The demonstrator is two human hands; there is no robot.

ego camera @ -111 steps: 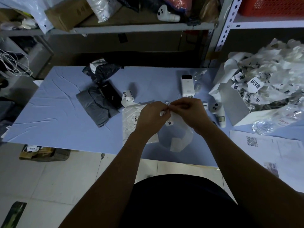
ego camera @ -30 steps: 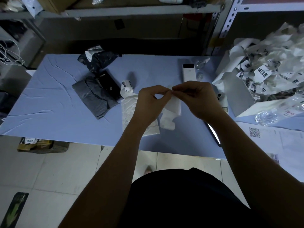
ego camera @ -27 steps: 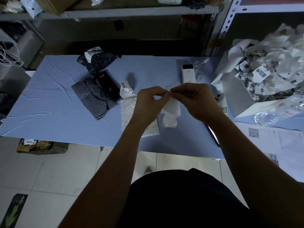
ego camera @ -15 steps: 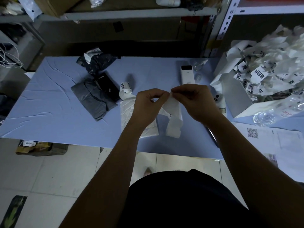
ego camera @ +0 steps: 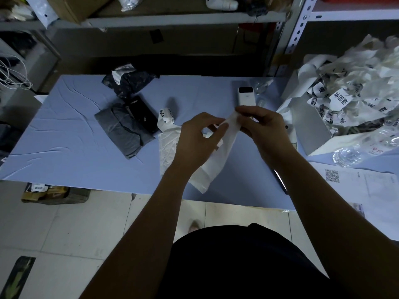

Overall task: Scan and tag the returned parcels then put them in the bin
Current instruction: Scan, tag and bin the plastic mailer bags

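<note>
Over the middle of the blue table (ego camera: pixel 64 147), my left hand (ego camera: pixel 197 141) and my right hand (ego camera: pixel 262 126) pinch the top of a white label backing strip (ego camera: pixel 218 160) that hangs down between them. Under my left hand lies a white parcel (ego camera: pixel 167 147). The label roll (ego camera: pixel 165 117) stands just beyond it. A grey parcel (ego camera: pixel 123 134) with a black parcel (ego camera: pixel 141 114) on top lies to the left, and a crumpled black bag (ego camera: pixel 129 82) sits further back. A white handheld scanner (ego camera: pixel 246 97) lies beyond my right hand.
A white box (ego camera: pixel 311 130) heaped with used label strips (ego camera: pixel 354 89) fills the right side. A clear plastic bottle (ego camera: pixel 354 152) and printed sheets (ego camera: pixel 367 188) lie at the right edge. Metal shelving (ego camera: pixel 183 19) stands behind the table. Tiled floor shows below the table's front edge.
The backing strip has been drawn out longer and hangs lower between my hands. My hands have moved slightly apart.
</note>
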